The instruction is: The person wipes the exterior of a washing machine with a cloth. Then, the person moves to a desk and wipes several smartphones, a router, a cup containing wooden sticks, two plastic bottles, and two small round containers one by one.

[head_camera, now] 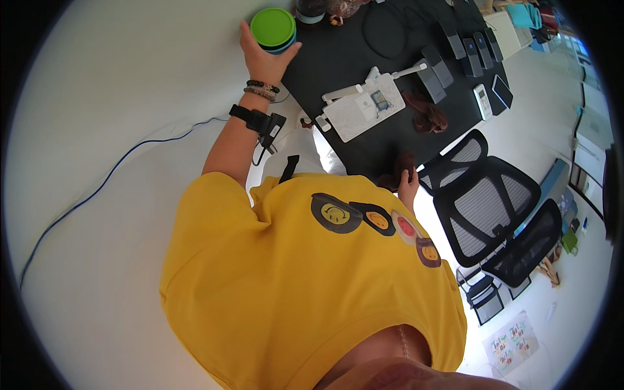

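Observation:
My left hand is wrapped around a round container with a green lid, at the far left corner of the black table. Bracelets and a black strap with a small device circle that wrist and forearm. At the table's near edge, my right hand grips a dark brown cloth, partly hidden by my yellow shirt. A second brown cloth lies crumpled farther in. Between the hands rests a white router with antennas, and a small clear-and-blue item sits on it.
The black table meets a pale wall on the left. Several dark box-shaped devices, a white remote control and a dark flat device occupy its right side. A jar stands near the container. Mesh chairs crowd the right.

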`<state>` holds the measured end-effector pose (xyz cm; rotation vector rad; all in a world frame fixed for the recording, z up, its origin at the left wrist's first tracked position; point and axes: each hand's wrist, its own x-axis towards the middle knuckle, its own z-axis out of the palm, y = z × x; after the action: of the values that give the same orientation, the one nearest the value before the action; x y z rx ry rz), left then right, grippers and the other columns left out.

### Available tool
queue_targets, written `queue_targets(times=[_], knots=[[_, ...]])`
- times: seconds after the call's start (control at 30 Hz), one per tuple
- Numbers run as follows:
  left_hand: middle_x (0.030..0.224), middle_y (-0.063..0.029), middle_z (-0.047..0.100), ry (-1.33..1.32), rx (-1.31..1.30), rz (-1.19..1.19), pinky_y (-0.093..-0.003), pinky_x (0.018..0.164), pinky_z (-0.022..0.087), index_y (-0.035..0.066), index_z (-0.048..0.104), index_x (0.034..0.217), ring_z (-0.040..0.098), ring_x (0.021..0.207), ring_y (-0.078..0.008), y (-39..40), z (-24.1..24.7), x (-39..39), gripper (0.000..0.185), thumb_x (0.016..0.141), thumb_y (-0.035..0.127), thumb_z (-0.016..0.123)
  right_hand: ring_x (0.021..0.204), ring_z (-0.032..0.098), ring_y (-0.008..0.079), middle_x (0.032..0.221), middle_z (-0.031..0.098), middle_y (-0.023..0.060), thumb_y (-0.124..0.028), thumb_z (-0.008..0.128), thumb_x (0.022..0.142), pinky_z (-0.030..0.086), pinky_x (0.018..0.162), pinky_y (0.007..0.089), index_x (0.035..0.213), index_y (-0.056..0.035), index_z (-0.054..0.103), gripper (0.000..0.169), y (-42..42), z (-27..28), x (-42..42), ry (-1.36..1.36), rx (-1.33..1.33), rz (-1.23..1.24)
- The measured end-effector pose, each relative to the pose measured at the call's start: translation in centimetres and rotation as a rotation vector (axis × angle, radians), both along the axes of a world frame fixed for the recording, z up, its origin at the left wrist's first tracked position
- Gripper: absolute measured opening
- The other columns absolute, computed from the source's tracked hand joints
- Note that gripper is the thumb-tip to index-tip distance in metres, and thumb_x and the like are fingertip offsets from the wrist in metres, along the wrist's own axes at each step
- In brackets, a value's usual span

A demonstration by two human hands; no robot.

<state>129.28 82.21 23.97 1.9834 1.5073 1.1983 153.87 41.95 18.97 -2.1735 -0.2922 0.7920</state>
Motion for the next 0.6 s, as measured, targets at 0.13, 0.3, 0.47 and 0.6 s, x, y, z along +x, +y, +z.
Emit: queue_targets(times=[0.13, 0.3, 0.47, 0.6], knots=[[0.120, -0.0216, 0.044, 0.000, 0.045, 0.012, -0.0432, 0.091, 0.042, -0.001, 0.020, 0.138, 0.048, 0.109, -0.0352, 0.8, -0.8, 0.2, 0.113, 0.054, 0.037, 0.085, 0.101, 0.056, 0.0215, 0.111, 0.059, 0.0154, -0.017, 0.054, 0.088, 0.043, 0.088, 0.0304, 0.122, 0.0034, 0.050, 0.040, -1.6, -0.8, -1.2, 0.009, 0.046, -0.061], [0.119, -0.0192, 0.046, -0.128, 0.183, -0.008, -0.0415, 0.091, 0.042, -0.002, 0.030, 0.131, 0.049, 0.109, -0.0327, -0.3, 0.4, -0.8, 0.103, 0.052, 0.033, 0.086, 0.098, 0.056, 0.0189, 0.108, 0.060, 0.0127, -0.018, 0.054, 0.088, 0.043, 0.086, 0.0288, 0.119, 0.0030, 0.052, 0.037, -0.9, 1.1, -1.8, -0.032, 0.060, -0.110], [0.116, -0.0179, 0.049, -0.083, 0.334, -0.137, -0.0379, 0.089, 0.044, -0.002, 0.030, 0.131, 0.053, 0.104, -0.0292, -4.9, 9.9, -1.9, 0.099, 0.055, 0.027, 0.086, 0.095, 0.055, 0.0154, 0.106, 0.060, 0.0091, -0.014, 0.054, 0.088, 0.042, 0.085, 0.0260, 0.119, 0.0016, 0.052, 0.034, 2.4, 7.2, -0.4, -0.085, 0.264, -0.130], [0.116, -0.0177, 0.050, -0.075, 0.200, -0.335, -0.0365, 0.087, 0.046, -0.002, 0.030, 0.133, 0.054, 0.104, -0.0283, -9.6, 15.7, -1.4, 0.100, 0.055, 0.023, 0.086, 0.098, 0.056, 0.0160, 0.109, 0.060, 0.0104, -0.011, 0.053, 0.089, 0.042, 0.088, 0.0270, 0.121, 0.0018, 0.051, 0.035, 5.7, 13.3, 0.9, -0.218, 0.420, 0.019]])
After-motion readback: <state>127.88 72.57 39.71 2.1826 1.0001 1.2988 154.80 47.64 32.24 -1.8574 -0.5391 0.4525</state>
